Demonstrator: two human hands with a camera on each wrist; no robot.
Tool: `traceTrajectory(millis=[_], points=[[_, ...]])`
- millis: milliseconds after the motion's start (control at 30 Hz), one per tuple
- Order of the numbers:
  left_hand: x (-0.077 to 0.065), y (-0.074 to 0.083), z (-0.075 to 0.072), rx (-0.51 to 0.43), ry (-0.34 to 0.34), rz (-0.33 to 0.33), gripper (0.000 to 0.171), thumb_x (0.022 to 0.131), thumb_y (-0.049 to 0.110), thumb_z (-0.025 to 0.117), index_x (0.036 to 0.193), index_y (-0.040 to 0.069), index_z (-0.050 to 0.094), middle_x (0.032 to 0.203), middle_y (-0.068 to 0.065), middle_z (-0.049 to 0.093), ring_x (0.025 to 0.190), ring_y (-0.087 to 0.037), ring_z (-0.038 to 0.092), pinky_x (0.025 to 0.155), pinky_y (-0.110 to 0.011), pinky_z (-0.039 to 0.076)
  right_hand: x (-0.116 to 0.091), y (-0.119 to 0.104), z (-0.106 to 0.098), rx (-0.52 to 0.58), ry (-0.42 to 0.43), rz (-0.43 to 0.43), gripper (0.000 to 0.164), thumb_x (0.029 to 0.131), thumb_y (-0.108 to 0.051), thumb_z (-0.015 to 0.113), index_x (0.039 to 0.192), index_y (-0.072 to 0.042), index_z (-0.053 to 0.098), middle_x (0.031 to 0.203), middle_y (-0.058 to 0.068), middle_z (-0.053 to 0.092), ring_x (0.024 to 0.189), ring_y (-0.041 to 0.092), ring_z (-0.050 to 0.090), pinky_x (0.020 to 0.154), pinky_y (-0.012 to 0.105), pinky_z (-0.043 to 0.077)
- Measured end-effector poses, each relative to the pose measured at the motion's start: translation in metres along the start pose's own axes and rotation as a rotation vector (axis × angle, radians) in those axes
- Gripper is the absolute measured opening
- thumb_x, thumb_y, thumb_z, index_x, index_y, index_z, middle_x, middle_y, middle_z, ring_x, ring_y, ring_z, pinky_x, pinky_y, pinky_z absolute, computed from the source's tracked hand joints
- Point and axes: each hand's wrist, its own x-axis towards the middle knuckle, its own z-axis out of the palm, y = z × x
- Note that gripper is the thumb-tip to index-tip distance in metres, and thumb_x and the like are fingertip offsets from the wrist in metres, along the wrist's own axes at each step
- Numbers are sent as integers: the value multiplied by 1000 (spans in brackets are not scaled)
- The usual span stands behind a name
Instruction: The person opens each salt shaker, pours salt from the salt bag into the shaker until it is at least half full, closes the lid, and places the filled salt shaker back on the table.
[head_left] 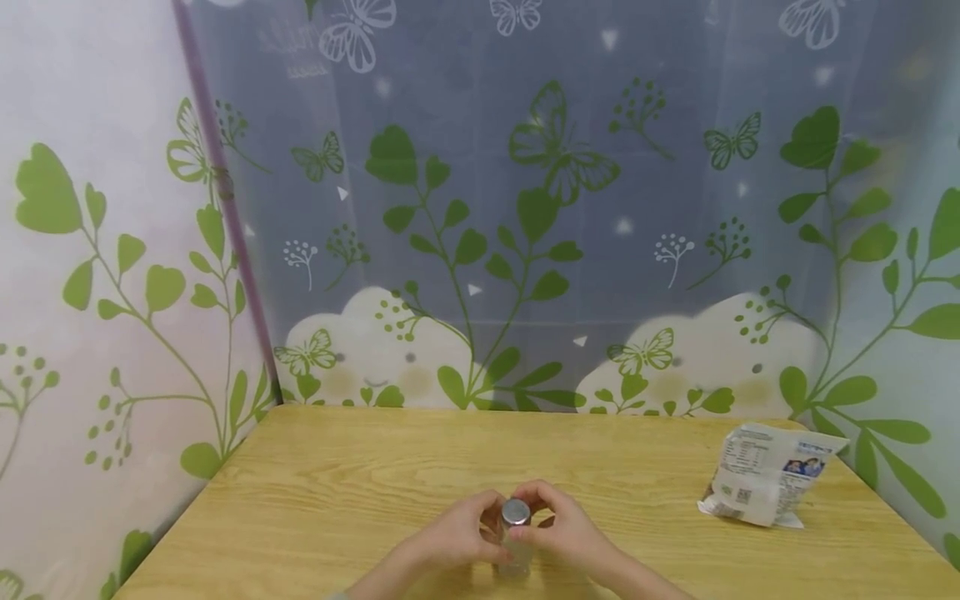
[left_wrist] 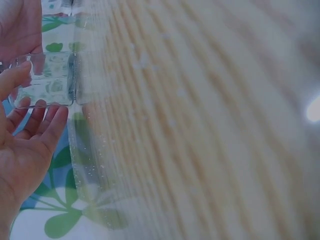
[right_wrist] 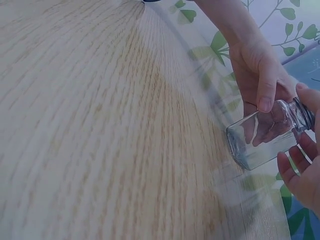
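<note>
A small clear glass bottle (head_left: 514,563) with a silver cap (head_left: 516,511) stands upright near the table's front edge. My left hand (head_left: 463,528) holds the glass body from the left, thumb on one side and fingers on the other. From the right, my right hand (head_left: 564,527) grips the cap between thumb and fingers. In the right wrist view the bottle (right_wrist: 265,135) shows square, flat sides and see-through walls. Its base meets the table in both wrist views. The cap is mostly hidden by the right fingers there.
A white printed packet (head_left: 772,475) stands at the right side of the wooden table (head_left: 360,475). Behind the table hangs a curtain (head_left: 480,208) printed with leaves and butterflies. Tiny pale specks (left_wrist: 145,62) show on the tabletop in the left wrist view.
</note>
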Motion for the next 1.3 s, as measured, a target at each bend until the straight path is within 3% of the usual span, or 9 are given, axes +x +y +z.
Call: traceTrajectory(millis=[367, 733, 1100, 1300], points=[[1, -1, -1, -2, 2, -12, 41, 72, 1, 74, 108, 6, 55, 92, 0, 56, 88, -16, 55, 77, -23, 50, 2, 0, 0, 3, 1, 10, 33, 84, -16, 68, 110, -2, 54, 100, 7, 57, 91, 17, 50, 70, 27, 47], [1, 0, -1, 18, -6, -21, 41, 73, 5, 75, 108, 6, 55, 94, 0, 57, 90, -19, 54, 77, -22, 49, -1, 1, -1, -11, -18, -28, 40, 86, -16, 65, 121, 1, 53, 108, 11, 57, 93, 16, 49, 69, 26, 48], [3, -1, 3, 1, -12, -9, 40, 72, 2, 74, 108, 5, 55, 92, 0, 56, 88, -15, 54, 77, -23, 50, -4, 2, -2, -28, 9, -10, 35, 84, -17, 69, 111, -2, 55, 101, 6, 57, 91, 15, 50, 69, 26, 48], [3, -2, 2, -1, 1, -10, 37, 73, 1, 74, 105, 4, 55, 92, -2, 56, 88, -17, 54, 78, -24, 50, -5, 0, -2, -8, -9, -31, 39, 86, -17, 65, 120, 0, 54, 106, 10, 58, 93, 14, 51, 70, 26, 48]])
